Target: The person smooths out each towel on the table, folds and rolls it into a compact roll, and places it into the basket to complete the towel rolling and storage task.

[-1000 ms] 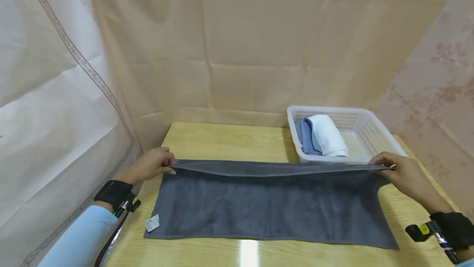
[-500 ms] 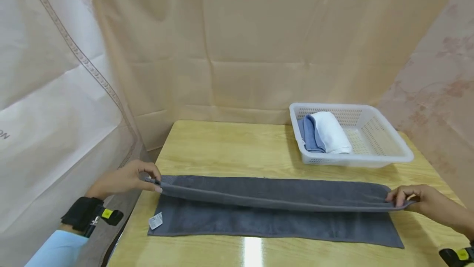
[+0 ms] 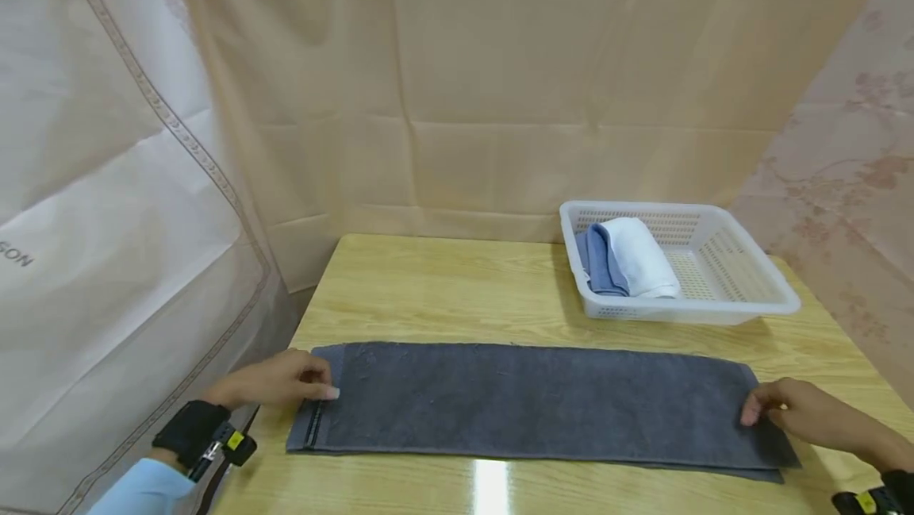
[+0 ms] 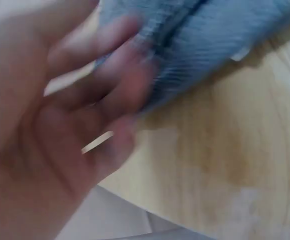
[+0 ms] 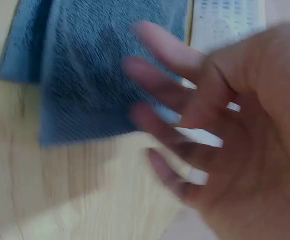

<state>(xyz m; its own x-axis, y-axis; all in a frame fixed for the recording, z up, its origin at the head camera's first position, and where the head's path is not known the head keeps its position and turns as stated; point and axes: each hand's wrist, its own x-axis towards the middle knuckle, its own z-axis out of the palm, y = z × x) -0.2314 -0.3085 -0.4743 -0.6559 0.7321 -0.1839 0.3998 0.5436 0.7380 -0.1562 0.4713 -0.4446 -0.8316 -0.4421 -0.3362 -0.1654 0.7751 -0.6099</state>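
A dark grey towel lies folded in a long strip across the table, its near layers slightly out of line at the right end. My left hand is over the towel's left end, beside a dark stripe near that edge. In the left wrist view its fingers are loosely bent, blurred, and hold nothing. Over the right end is my right hand. The right wrist view shows its fingers spread and relaxed above the towel's corner, with no cloth between them.
A white plastic basket stands at the table's back right. Inside it, on the left, are a rolled white towel and a folded blue towel. Cloth curtains hang behind and at both sides of the wooden table.
Both hands brought the towel's far edge toward the near edge and laid it down, covering the white label at the left. Both hands then let go of the cloth.
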